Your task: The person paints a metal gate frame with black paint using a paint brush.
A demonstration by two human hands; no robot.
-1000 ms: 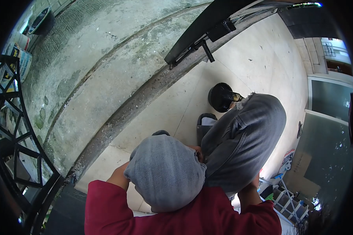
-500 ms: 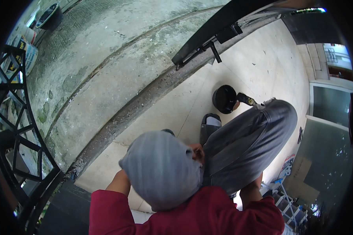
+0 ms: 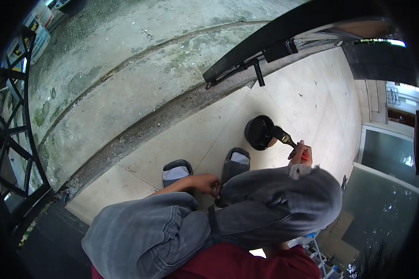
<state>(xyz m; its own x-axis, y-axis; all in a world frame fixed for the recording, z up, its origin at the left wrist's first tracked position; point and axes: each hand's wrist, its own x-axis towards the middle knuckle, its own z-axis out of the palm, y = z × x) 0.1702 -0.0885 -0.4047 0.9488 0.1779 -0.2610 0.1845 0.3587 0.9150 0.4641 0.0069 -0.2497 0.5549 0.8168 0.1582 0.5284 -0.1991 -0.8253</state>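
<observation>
My right hand (image 3: 301, 154) is closed round the handle end of a black paintbrush (image 3: 284, 136), beyond my right knee. The brush's head lies over the rim of a round black container (image 3: 259, 132) on the pale tiled floor. My left hand (image 3: 208, 184) hangs between my knees by my right slipper, its fingers curled near the trouser cuff; whether it holds anything is hidden. Grey trousers cover my bent legs. My feet wear dark slippers (image 3: 177, 166).
A black metal gate (image 3: 260, 42) with a bolt stands above the floor track (image 3: 172, 111). Rough concrete (image 3: 125, 60) lies beyond it. Black latticework (image 3: 14, 121) is at left, near printed buckets (image 3: 39, 42). Glass doors (image 3: 381, 204) are at right.
The view has shifted, and both knees now show. My right hand has come into view on the brush handle. My left hand is now visible between the legs, reaching down near the feet.
</observation>
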